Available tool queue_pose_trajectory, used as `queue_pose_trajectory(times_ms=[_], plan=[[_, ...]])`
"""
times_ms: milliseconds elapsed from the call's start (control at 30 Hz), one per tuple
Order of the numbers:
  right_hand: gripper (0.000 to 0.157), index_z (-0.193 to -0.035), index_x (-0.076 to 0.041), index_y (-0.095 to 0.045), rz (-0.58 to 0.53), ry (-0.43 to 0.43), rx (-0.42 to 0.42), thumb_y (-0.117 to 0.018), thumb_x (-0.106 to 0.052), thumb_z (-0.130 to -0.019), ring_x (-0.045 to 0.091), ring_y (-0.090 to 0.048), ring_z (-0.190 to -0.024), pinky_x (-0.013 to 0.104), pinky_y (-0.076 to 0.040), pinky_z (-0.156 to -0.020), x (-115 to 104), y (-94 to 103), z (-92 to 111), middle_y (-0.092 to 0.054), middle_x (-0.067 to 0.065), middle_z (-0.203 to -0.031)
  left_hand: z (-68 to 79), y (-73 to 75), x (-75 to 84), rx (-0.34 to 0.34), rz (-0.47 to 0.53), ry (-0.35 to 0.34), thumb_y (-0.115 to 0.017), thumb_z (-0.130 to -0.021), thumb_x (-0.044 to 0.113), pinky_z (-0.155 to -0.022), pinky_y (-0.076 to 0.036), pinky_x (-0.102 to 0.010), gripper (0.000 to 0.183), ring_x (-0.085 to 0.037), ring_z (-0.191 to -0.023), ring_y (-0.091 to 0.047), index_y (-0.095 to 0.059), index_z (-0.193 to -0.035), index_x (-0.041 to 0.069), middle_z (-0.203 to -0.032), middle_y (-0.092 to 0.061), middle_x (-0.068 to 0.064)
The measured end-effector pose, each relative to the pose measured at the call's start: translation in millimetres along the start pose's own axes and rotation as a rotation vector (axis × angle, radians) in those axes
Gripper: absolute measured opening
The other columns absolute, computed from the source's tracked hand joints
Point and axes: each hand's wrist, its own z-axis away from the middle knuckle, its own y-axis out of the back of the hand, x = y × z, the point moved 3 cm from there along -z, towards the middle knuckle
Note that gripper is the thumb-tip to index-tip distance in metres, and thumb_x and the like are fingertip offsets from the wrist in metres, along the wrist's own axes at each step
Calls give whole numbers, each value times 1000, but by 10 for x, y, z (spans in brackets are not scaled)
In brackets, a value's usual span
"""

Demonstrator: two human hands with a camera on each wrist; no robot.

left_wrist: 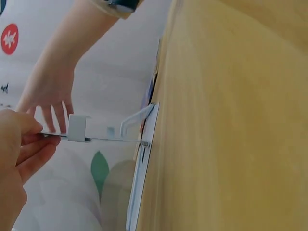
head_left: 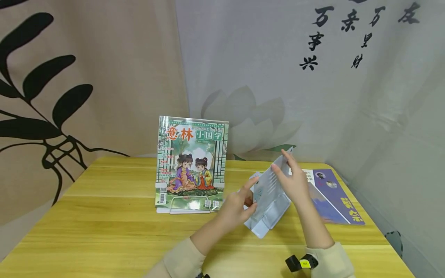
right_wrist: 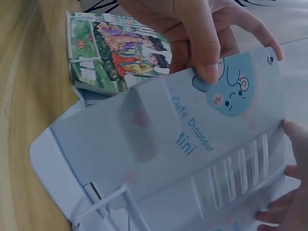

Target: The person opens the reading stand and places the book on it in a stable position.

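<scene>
A pale folding book stand (head_left: 267, 189) is held tilted over the right half of the table, its panel raised. In the right wrist view the panel (right_wrist: 159, 130) shows a blue cartoon dinosaur, the words "Cute Dinosaur" and a row of slots. My left hand (head_left: 233, 206) pinches the panel's left edge, thumb on the printed face in the right wrist view. On the opposite edge, my right hand (head_left: 295, 181) holds the panel near its upper corner. A wire prop (left_wrist: 137, 120) sticks out near the stand's base in the left wrist view.
Left of the hands, a magazine (head_left: 191, 162) with two cartoon children stands upright on another stand with a wire holder. A purple book (head_left: 333, 197) lies flat behind the right forearm. The wooden table (head_left: 104, 227) ends at a curtain (head_left: 243, 69).
</scene>
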Motion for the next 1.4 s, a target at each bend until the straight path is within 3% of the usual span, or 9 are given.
queue_pose_trajectory(times_ms=[200, 400, 600, 800, 1067, 1267, 1400], plan=[[62, -148, -16, -35, -131, -23, -81, -59, -37, -95, 42, -32, -133, 58, -28, -105, -14, 18, -27, -29, 18, -151, -10, -84, 110, -10, -60, -14, -74, -76, -8, -58, -44, -11, 90, -7, -58, -52, -24, -146, 16, -68, -56, 1], [68, -151, -16, -28, -311, -78, -176, -62, -32, -94, 36, -21, -140, 58, -21, -108, 26, 68, -69, -19, 11, -156, -44, -180, 176, -37, -72, 20, -73, -80, -4, -62, -44, -10, 89, -11, -61, -56, -23, -149, 19, -71, -59, 0], [64, -150, -15, -30, -413, -93, -206, -61, -23, -95, 35, -23, -139, 59, -22, -107, 88, 105, -117, -21, 12, -155, -76, -253, 174, -88, -1, 56, -73, -84, 3, -69, -49, -13, 84, -8, -72, -63, -25, -151, 19, -85, -64, -3], [59, -150, -12, -31, -445, -42, -255, -55, -16, -96, 37, -25, -138, 58, -24, -107, 149, 113, -212, -22, 16, -154, -38, -222, -66, -158, 82, 194, -75, -85, 16, -75, -52, -22, 74, -14, -82, -65, -35, -148, 16, -98, -65, -6], [58, -152, -10, -26, -507, -23, -343, -46, -10, -98, 35, -16, -141, 59, -18, -108, 278, 146, -330, -18, 16, -156, 86, -222, -461, -234, 2, 472, -71, -87, 17, -80, -51, -28, 49, -19, -93, -63, -55, -134, 11, -103, -66, -7], [59, -151, -7, -26, -595, -22, -398, -45, -9, -96, 34, -7, -143, 57, -7, -111, 337, 146, -429, -12, 20, -156, 146, -314, -614, -253, -32, 527, -73, -85, 13, -79, -50, -29, 39, -23, -94, -62, -64, -123, 6, -100, -67, -7], [60, -150, -2, -26, -654, -2, -433, -44, -7, -93, 34, -2, -143, 55, -2, -111, 327, 152, -472, -8, 22, -156, 171, -389, -672, -278, -81, 555, -74, -83, 14, -77, -48, -27, 33, -18, -87, -61, -68, -115, 8, -94, -68, -4]])
